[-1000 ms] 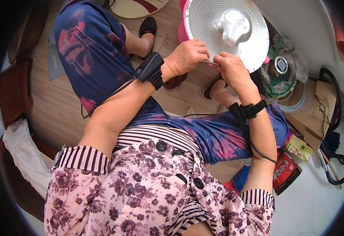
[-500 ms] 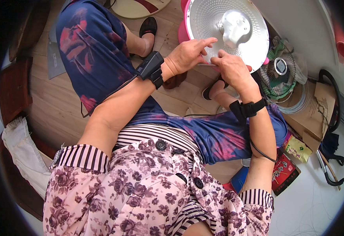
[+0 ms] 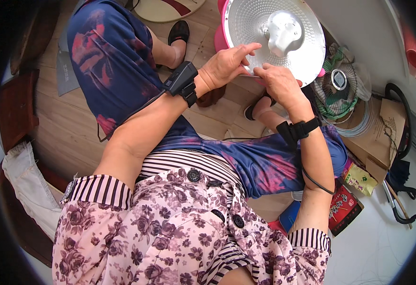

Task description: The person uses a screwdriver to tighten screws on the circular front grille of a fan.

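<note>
A pink dish heater [image 3: 246,28] with a dimpled silver reflector and a rounded silver piece in its middle stands at the top, its inside toward me. At its lower rim, the fingertips of both my hands come close together. My left hand [image 3: 224,66] has the forefinger stretched over the reflector, while its thumb and other fingers are closed at the rim. My right hand [image 3: 281,83] bends its fingers in a pinch at the same spot. Whatever small thing lies between the fingertips is too small to make out.
A round wire fan guard [image 3: 334,90], a coil of wire [image 3: 360,126] and a cardboard box [image 3: 379,137] lie at the right. Nearby are a dark umbrella [image 3: 400,190] and a red box [image 3: 343,206]. White cloth [image 3: 29,180] hangs over brown furniture at left.
My right hand has shifted slightly left and its fingertips have moved a little along the rim. My left hand stays nearly in place, and the dish heater has hardly moved.
</note>
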`<state>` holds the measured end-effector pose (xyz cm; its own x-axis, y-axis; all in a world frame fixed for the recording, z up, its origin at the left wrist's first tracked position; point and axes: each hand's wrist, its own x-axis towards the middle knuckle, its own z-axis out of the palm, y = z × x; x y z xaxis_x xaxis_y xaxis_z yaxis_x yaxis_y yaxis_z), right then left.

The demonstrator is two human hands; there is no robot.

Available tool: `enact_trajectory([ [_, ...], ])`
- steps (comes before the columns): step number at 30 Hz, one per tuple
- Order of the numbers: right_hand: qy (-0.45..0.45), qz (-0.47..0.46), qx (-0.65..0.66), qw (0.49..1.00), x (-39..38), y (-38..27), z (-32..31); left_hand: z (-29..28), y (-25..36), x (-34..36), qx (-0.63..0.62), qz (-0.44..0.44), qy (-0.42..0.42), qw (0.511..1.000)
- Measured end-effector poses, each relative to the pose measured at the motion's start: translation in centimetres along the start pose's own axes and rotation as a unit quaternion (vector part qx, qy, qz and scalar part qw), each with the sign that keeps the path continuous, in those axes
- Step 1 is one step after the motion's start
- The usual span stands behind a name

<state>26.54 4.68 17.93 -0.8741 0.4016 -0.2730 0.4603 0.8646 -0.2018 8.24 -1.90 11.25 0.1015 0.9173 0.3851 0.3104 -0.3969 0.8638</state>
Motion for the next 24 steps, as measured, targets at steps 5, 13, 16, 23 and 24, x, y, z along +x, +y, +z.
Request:
enact_trajectory([
  [5,0.040,0.048,0.062,0.996,-0.3,0.0,0.2,0.1,-0.3,0.0,0.001,0.002,0.010,1.000],
  [13,0.028,0.128,0.237,0.963,-0.7,0.5,-0.1,0.0,0.0,0.2,-0.002,0.002,0.003,1.000],
  [16,0.037,0.156,0.271,0.949,-0.8,0.6,-0.1,0.1,0.0,0.3,-0.003,0.003,0.006,1.000],
  [23,0.081,0.117,0.278,0.950,-0.6,0.3,-0.2,0.1,-0.1,0.3,-0.003,0.005,0.006,1.000],
  [24,0.098,0.108,0.266,0.953,-0.5,0.2,0.0,0.1,-0.1,0.3,-0.003,0.005,0.006,1.000],
])
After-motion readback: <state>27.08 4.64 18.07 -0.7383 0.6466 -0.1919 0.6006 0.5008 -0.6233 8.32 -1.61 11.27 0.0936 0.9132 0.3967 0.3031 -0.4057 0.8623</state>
